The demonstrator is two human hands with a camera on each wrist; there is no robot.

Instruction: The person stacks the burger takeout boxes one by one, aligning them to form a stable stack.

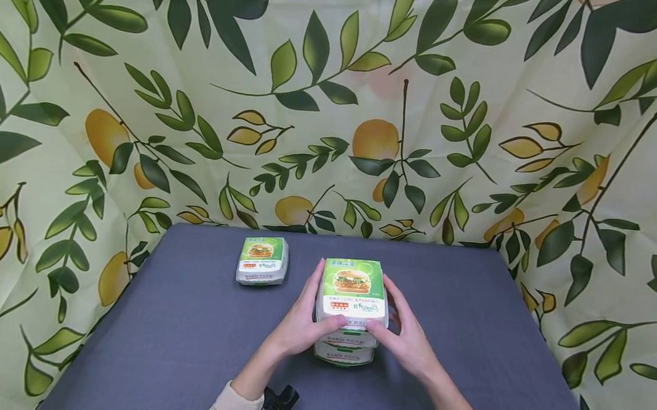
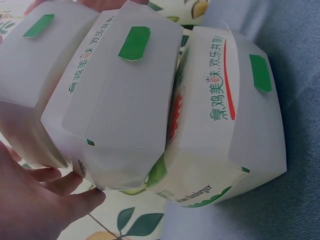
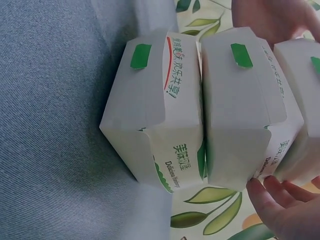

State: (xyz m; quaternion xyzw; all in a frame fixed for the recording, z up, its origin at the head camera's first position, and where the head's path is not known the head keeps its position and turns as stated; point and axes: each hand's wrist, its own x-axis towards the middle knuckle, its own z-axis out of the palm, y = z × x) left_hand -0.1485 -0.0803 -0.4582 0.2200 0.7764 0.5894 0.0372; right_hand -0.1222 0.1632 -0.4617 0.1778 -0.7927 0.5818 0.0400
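Both hands are clamping the top burger box [image 1: 352, 292] of a three-box stack mid-table; left hand [image 1: 299, 322] and right hand [image 1: 405, 336] are grasping its sides, thumbs pressing the front; a spare box [image 1: 262, 260] is sitting apart, back-left.

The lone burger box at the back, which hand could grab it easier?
Probably the left hand: the lone box sits on its side of the stack. The right hand would have to cross over.

Head looks down; wrists closely share stacked boxes [image 1: 350, 307].
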